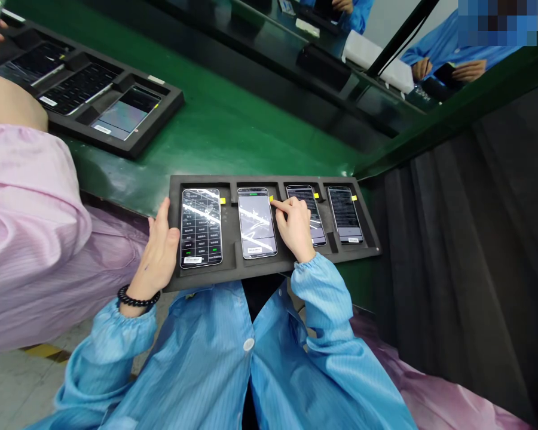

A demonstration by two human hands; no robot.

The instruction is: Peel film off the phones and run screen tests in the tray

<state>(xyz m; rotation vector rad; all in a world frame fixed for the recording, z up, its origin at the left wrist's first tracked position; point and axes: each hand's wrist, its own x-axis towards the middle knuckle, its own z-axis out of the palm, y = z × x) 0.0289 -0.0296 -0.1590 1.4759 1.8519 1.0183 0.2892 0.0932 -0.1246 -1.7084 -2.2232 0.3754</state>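
Left hand [158, 254] gripping tray [233, 269] edge, right hand [296, 226] fingertip at second phone [256, 222] corner

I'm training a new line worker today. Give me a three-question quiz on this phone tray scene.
1. How many phones lie in the near black tray?
2. True or false: the left hand grips the tray's left end.
3. The right hand has its fingertip at the top right corner of which phone: A first from left, B second from left, C fourth?

Key: 1. Four. 2. True. 3. B.
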